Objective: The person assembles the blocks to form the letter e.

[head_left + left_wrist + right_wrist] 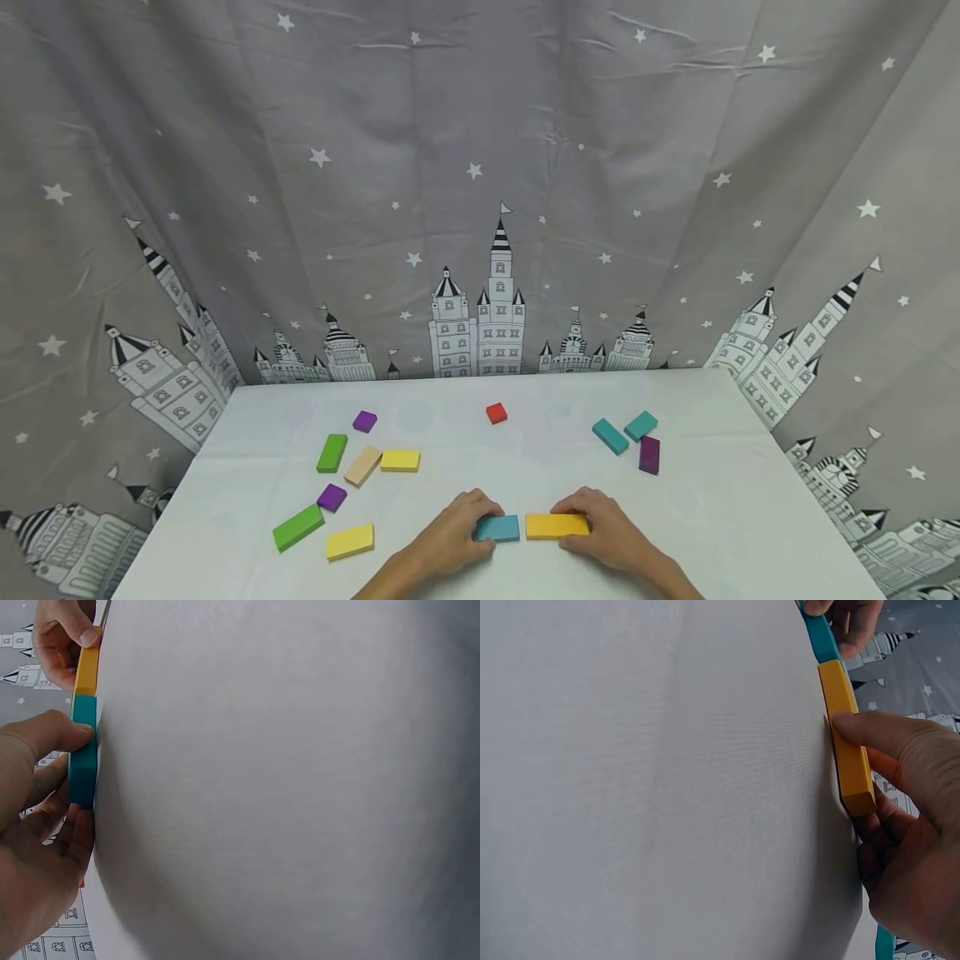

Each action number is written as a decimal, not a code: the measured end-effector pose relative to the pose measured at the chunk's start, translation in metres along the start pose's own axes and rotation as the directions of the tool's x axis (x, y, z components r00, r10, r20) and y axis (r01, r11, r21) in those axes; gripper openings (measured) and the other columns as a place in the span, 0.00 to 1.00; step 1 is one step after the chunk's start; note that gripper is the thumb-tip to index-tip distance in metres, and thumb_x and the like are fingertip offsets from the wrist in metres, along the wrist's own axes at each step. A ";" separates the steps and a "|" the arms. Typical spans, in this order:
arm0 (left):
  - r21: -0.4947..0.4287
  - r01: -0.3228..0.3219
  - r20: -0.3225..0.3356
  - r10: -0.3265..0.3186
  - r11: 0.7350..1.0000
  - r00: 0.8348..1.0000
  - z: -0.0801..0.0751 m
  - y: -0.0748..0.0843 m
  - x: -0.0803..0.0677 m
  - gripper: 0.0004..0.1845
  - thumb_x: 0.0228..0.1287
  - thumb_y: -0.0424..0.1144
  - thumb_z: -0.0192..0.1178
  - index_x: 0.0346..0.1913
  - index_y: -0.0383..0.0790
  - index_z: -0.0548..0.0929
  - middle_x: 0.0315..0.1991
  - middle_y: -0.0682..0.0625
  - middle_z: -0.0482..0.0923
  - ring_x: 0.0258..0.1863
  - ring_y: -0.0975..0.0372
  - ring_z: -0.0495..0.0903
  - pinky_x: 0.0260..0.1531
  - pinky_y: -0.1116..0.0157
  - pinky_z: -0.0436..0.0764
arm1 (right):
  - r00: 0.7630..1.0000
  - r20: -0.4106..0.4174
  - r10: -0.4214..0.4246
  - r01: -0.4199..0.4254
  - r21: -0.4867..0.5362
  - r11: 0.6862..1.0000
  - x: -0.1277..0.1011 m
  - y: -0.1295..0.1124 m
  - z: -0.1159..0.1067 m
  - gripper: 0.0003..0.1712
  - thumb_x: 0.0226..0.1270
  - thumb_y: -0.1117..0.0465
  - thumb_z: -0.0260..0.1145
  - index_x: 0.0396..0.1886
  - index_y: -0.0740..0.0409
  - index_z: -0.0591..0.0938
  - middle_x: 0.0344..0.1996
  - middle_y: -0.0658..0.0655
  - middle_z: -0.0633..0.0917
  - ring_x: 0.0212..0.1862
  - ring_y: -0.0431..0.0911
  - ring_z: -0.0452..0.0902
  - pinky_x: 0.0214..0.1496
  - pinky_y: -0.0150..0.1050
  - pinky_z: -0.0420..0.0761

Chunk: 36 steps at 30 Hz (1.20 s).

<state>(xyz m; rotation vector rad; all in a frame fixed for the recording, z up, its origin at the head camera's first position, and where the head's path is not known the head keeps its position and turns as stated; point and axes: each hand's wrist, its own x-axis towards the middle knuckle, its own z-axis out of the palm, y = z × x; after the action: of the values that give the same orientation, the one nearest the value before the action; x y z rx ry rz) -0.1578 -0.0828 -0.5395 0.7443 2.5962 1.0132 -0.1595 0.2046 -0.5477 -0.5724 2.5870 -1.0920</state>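
At the front middle of the white table, my left hand (455, 533) pinches a teal block (498, 528) between thumb and fingers. Just to its right, my right hand (602, 531) holds an orange-yellow block (551, 526) in the same way. A narrow gap parts the two blocks in the head view, and they lie end to end. From the left wrist, my thumb presses the near long side of the teal block (84, 754). The right wrist view has my thumb on the side of the orange-yellow block (849, 746), fingers behind it.
Left on the table (225, 467) lie green (298, 527), yellow (350, 542), purple (332, 497) and tan (363, 466) blocks, several in all. A small red block (497, 412) sits at the back middle. Two teal blocks (611, 436) and a dark purple block (649, 456) lie back right. A grey curtain (480, 125) hangs behind.
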 end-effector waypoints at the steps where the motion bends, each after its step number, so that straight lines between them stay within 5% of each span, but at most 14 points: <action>1: -0.002 0.002 0.001 -0.002 1.000 1.000 0.000 0.000 0.000 0.17 0.58 0.36 0.70 0.51 0.43 0.84 0.43 0.62 0.73 0.42 0.70 0.69 0.48 0.67 0.77 | 1.000 0.003 0.007 -0.007 -0.002 1.000 0.001 -0.001 0.001 0.17 0.62 0.51 0.74 0.50 0.45 0.85 0.42 0.40 0.79 0.45 0.41 0.71 0.53 0.43 0.76; 8: -0.004 0.010 0.007 -0.010 1.000 1.000 -0.001 0.002 0.000 0.17 0.58 0.36 0.70 0.51 0.43 0.84 0.42 0.62 0.73 0.42 0.69 0.69 0.48 0.67 0.76 | 1.000 -0.002 0.010 -0.010 -0.020 1.000 0.004 -0.005 0.004 0.18 0.61 0.50 0.74 0.50 0.45 0.85 0.41 0.39 0.79 0.44 0.40 0.71 0.53 0.50 0.71; 36: 0.025 0.026 0.010 -0.026 0.999 1.000 0.001 0.003 -0.001 0.17 0.60 0.37 0.69 0.52 0.44 0.83 0.44 0.61 0.73 0.43 0.68 0.68 0.49 0.65 0.76 | 0.999 -0.034 -0.023 0.021 -0.048 0.999 0.006 -0.005 0.009 0.18 0.60 0.48 0.74 0.49 0.44 0.85 0.40 0.38 0.79 0.44 0.40 0.70 0.47 0.47 0.65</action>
<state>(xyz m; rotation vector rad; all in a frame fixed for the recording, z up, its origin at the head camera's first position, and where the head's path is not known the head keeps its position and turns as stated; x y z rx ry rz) -0.1560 -0.0810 -0.5383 0.7185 2.6071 0.9685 -0.1598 0.1936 -0.5506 -0.5996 2.6487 -1.0583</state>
